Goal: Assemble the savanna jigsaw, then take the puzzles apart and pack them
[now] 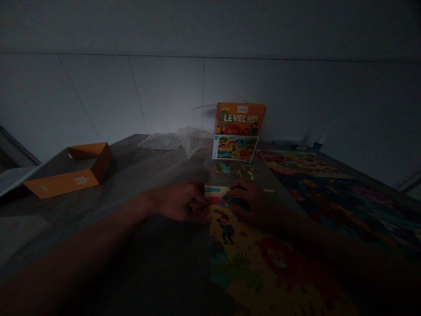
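Note:
The light is dim. My left hand (182,202) has its fingers closed on a jigsaw puzzle piece (200,210) at the left edge of a partly joined jigsaw puzzle (243,237). That puzzle shows a lion, a small figure and plants on yellow ground. Lying over its upper part is my right hand (246,202), fingers apart and bent, the tips touching the picture near a blue and red patch. Just beyond my hands are a few loose puzzle pieces (222,168). Part of the held piece is hidden by my left fingers.
An orange box (241,118) marked "LEVEL UP!" stands at the back, a picture card (235,148) against its front. Clear bubble wrap (180,139) lies beside it. An open orange box part (66,182) sits at left. Another, darker puzzle (348,197) covers the right side.

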Tool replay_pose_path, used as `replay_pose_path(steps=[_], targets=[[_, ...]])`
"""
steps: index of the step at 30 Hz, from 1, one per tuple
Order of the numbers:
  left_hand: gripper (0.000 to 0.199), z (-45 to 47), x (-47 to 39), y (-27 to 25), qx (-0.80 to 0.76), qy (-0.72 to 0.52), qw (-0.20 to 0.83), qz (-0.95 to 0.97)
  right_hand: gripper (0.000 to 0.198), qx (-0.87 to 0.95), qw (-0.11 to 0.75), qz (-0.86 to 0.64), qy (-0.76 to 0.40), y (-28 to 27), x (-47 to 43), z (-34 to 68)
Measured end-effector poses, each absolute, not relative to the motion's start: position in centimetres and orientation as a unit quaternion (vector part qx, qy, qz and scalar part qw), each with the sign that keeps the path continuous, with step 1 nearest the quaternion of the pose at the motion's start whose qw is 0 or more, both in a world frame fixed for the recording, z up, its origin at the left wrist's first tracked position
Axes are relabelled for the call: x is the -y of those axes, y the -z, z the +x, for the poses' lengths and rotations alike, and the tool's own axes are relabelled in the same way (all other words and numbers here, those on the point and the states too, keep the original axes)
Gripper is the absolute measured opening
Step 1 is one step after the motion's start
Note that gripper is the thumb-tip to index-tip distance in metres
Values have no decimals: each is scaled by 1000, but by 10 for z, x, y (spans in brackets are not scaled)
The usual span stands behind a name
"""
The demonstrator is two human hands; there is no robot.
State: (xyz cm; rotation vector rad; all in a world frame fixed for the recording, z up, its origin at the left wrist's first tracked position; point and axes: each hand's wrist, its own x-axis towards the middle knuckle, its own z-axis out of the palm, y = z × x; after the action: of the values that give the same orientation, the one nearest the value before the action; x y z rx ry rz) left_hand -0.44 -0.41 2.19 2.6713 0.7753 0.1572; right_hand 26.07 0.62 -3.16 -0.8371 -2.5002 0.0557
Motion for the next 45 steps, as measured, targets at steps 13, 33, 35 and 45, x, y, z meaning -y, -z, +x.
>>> replay_pose_path(steps=[13,33,35,45], targets=[[21,-4,-1,-14,-307,-70,183,931,22,917,255,-305,-26,30,-4,259],[6,-8,-3,-21,-300,-61,183,934,23,917,254,-306,-28,31,-4,259],[7,-8,-4,-20,-299,-60,178,936,23,918,250,-308,-26,31,-4,259],[11,-6,-6,-15,-349,-69,148,923,24,918,250,-307,-26,31,-5,261]])
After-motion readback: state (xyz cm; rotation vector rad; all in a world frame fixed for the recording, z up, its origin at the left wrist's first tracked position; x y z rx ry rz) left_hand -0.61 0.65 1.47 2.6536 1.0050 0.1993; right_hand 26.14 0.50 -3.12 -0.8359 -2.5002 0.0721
